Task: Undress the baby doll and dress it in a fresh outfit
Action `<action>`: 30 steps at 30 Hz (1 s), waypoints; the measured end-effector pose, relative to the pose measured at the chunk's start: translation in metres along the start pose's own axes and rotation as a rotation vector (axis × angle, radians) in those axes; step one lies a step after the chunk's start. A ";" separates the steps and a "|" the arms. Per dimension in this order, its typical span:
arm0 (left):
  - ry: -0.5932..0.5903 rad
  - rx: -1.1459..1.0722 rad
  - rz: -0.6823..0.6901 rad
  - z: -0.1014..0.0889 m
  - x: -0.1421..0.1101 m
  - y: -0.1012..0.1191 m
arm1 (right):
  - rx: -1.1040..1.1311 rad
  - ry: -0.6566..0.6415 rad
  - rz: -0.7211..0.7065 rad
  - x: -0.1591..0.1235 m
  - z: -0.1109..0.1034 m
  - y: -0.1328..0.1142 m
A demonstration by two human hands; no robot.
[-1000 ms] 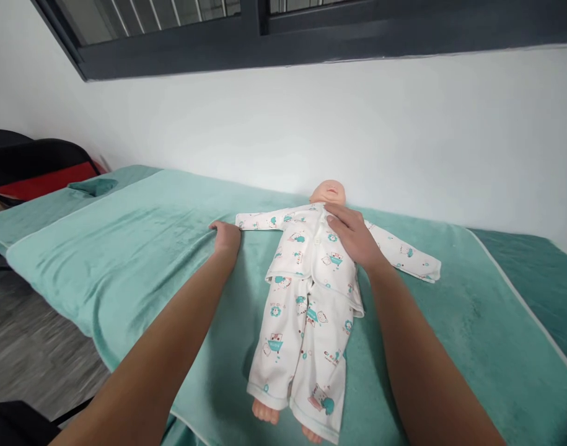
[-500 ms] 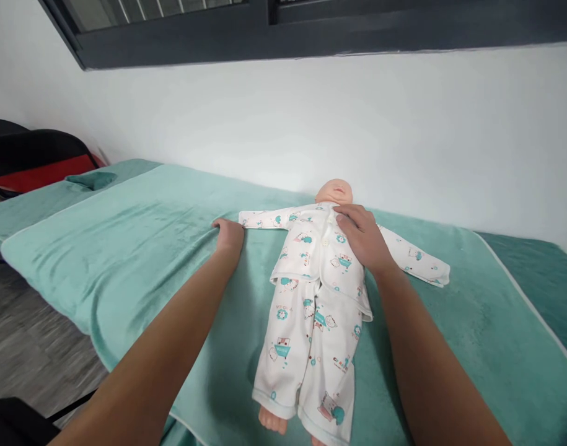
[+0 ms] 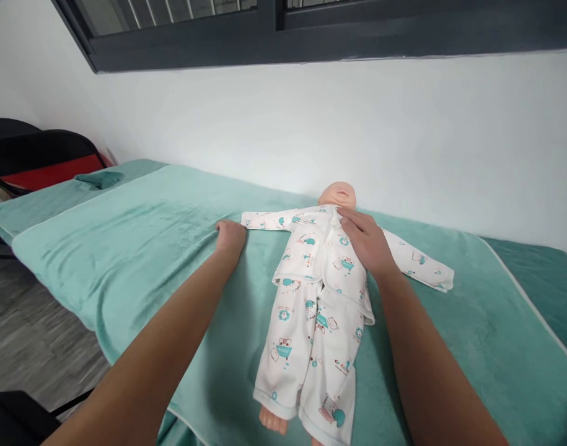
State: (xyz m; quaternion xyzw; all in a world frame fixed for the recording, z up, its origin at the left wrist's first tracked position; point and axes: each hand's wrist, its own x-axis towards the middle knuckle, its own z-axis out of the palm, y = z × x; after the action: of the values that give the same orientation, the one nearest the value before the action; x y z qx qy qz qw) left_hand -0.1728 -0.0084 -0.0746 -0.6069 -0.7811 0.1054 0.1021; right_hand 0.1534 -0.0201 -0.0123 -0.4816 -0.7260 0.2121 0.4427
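A baby doll lies on its back on a green plush blanket [image 3: 144, 217], its head [image 3: 339, 194] toward the wall. It wears a white printed jacket [image 3: 306, 248] and matching trousers [image 3: 283, 353], with both sleeves spread sideways. My right hand [image 3: 369, 244] rests on the jacket's chest, fingers extended and lying flat near the neckline. Beside the cuff of the sleeve on the left, my left hand [image 3: 231, 236] is closed, with creases of the blanket running to it. Its fingertips are mostly hidden. The doll's toes [image 3: 272, 421] show below one trouser leg.
Behind the bed rises a white wall [image 3: 218, 124] with a dark window frame [image 3: 181, 46]. At far left stand black chairs [image 3: 41, 145] with something red. A small folded green cloth [image 3: 100, 179] lies on the bed's left end. Grey flooring [image 3: 41, 322] shows at lower left.
The view has shifted slightly, moving everything a little to the right in the picture. Both hands keep their places, the right on the jacket and the left by the cuff.
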 end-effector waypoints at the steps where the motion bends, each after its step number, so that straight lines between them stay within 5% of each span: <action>1: -0.001 -0.001 -0.001 0.000 0.000 0.000 | 0.004 0.003 -0.002 0.000 0.000 0.000; 15: -0.020 0.017 -0.005 -0.005 -0.002 0.000 | 0.122 0.074 0.032 0.001 0.004 0.006; 30: -0.037 -0.006 0.000 -0.008 -0.002 0.001 | -0.126 -0.138 -0.184 0.005 -0.001 0.006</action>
State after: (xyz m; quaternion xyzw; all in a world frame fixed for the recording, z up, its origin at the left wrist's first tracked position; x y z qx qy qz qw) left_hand -0.1693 -0.0098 -0.0669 -0.6052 -0.7831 0.1142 0.0859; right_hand 0.1563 -0.0135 -0.0141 -0.4241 -0.8077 0.1575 0.3780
